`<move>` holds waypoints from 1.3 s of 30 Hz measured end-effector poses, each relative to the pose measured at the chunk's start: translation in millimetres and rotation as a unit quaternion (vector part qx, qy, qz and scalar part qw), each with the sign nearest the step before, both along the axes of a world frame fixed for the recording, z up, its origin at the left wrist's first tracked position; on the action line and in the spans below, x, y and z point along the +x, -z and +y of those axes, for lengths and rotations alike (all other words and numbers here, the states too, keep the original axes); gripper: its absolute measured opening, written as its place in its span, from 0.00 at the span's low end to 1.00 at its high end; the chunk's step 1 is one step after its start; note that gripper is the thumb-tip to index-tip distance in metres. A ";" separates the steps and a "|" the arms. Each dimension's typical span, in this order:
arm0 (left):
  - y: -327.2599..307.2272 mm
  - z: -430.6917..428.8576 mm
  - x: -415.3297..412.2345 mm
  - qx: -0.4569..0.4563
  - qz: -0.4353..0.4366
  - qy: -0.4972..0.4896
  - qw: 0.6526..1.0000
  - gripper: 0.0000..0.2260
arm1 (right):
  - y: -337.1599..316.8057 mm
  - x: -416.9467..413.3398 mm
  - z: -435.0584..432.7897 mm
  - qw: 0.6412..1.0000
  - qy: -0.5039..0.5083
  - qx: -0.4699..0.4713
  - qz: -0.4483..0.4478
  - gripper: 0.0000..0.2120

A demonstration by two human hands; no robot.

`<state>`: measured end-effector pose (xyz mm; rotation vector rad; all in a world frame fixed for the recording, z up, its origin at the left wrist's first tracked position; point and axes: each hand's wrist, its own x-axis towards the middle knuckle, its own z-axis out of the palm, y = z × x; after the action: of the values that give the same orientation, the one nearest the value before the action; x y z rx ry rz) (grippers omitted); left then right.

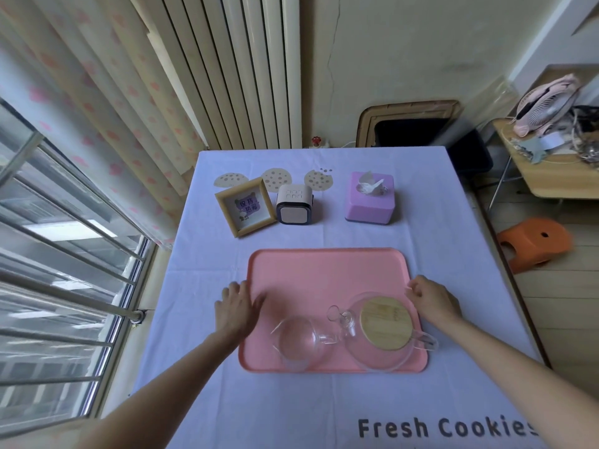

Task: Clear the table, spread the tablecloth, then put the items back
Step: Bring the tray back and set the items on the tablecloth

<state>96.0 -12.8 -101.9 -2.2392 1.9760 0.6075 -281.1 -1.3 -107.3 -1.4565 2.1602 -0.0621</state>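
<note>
Tablecloth (447, 241) lies spread over the whole table in the head view, with the objects already set on it, so the task looks close to done. The left hand (236, 306) grips the left rim of the pink tray (324, 273), thumb over the inside, though it is somewhat blurred. The right hand (431, 296) has its fingers curled onto the right rim. The tray appears to rest flat on the cloth. The main risk, as I judge it, is sliding. The tray floor looks smooth, so a tilt or a jerky push could send the glass cup (303, 343) against the glass teapot (366, 354), which sits just beside it, and the two are brittle. The teapot's handle reaches over the right near rim, close to the right wrist, and could be knocked. Pushing the tray rather than lifting it could also ruck the thin cloth and drag it, and the propped picture frame (244, 207) at the far end would be the first to topple. The cloth is pale lilac and matte, with sharp fold creases and printed cookies and lettering. The tray is a rounded rectangle with a low raised lip, probably plastic. The cup is clear and round; the teapot is squat and clear under a flat, round bamboo lid (385, 322). The tissue box (369, 199) is a lilac cube with soft corners.
</note>
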 end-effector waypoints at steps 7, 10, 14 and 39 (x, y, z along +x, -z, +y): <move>-33.7 40.3 -32.2 0.053 0.115 0.285 0.950 0.51 | -72.9 54.7 25.3 0.960 -0.175 0.040 -0.215 0.40; -27.3 53.6 -38.4 0.046 0.039 0.308 0.949 0.57 | -79.9 61.5 44.6 0.951 -0.306 0.029 -0.044 0.53; -15.5 58.0 -38.1 -0.004 0.005 0.275 0.961 0.49 | -67.4 59.3 59.5 0.941 -0.335 -0.010 0.041 0.49; -41.6 -54.9 -39.2 0.024 -0.119 0.352 0.928 0.41 | -56.4 88.8 -8.3 0.980 -0.189 -0.055 -0.010 0.48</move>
<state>56.9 -67.7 -60.3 -1.3238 2.3634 0.2683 -192.3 -9.6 -50.9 -1.8958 1.8541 -0.0589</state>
